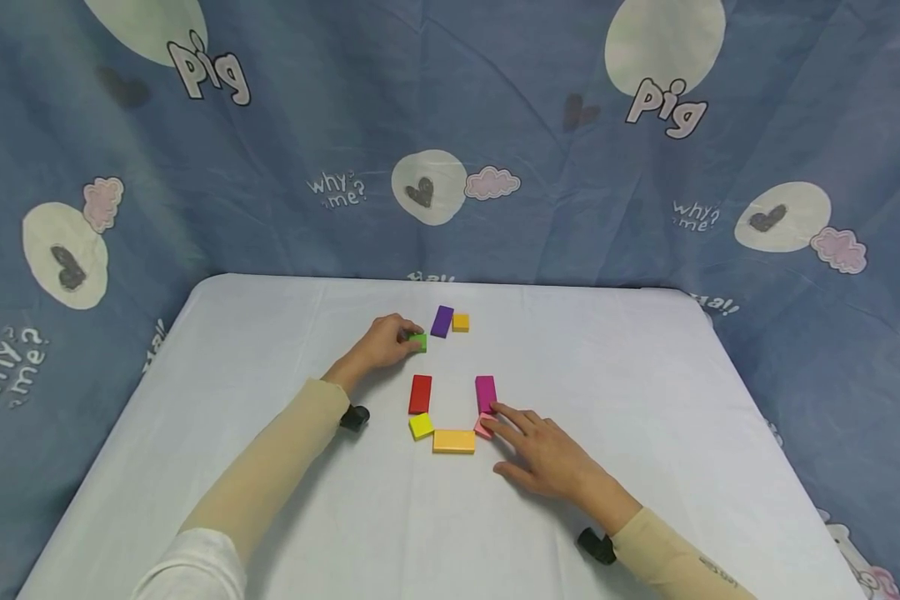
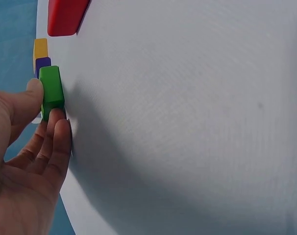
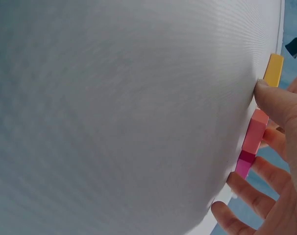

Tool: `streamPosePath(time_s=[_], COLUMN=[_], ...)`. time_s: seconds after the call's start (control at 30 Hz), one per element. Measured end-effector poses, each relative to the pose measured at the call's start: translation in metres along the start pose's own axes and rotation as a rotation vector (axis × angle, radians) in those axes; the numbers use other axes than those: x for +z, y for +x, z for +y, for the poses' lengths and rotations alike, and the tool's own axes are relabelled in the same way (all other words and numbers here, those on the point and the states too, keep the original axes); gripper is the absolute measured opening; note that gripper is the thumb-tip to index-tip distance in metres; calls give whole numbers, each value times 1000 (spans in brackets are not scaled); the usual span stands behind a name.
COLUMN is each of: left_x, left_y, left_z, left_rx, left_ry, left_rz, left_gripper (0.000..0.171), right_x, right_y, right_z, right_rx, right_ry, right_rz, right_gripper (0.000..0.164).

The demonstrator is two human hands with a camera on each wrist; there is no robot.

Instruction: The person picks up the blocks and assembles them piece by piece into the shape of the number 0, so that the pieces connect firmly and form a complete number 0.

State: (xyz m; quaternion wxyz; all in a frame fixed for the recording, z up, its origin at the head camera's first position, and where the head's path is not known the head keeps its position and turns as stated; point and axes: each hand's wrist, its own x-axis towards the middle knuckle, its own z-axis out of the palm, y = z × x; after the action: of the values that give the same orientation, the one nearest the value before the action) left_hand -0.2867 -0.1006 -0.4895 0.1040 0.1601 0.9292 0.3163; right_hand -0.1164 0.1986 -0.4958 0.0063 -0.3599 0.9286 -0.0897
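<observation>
My left hand [image 1: 384,342] pinches a small green block [image 1: 420,342] between thumb and fingers at the far side of the table. In the left wrist view the green block [image 2: 52,85] stands between the thumb and the fingertips. Just right of it lie a purple block [image 1: 442,322] and a small orange-yellow block [image 1: 461,322]. Nearer, my right hand [image 1: 547,458] has its fingers loosely spread, the fingertips at a small pink block [image 1: 483,427] and the lower end of a magenta block [image 1: 485,392]. In the right wrist view the thumb stands apart from the pink block [image 3: 255,131].
A red block [image 1: 420,394], a small yellow block [image 1: 421,427] and an orange-yellow block [image 1: 453,442] form the left and near sides of a U-shaped row. White cloth covers the table [image 1: 270,333]. Behind it hangs a blue patterned curtain [image 1: 270,217].
</observation>
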Motion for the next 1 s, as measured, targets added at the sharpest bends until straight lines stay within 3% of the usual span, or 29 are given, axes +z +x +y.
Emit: streamPosePath(time_s=[0.37, 0.67, 1.0], left_x=[-1, -1, 0], left_y=[-3, -7, -11], left_z=[-3, -7, -7], left_rx=[-16, 51, 61], left_ry=[-45, -47, -55], left_rz=[-34, -42, -38], left_gripper=[30, 29, 27], right_x=[-2, -2, -1], right_y=[1, 1, 0], right_z=[-1, -1, 0], right_rx=[20, 20, 1], right_ry=[14, 15, 24], right_rz=[-16, -26, 0], right_gripper=[67, 68, 69])
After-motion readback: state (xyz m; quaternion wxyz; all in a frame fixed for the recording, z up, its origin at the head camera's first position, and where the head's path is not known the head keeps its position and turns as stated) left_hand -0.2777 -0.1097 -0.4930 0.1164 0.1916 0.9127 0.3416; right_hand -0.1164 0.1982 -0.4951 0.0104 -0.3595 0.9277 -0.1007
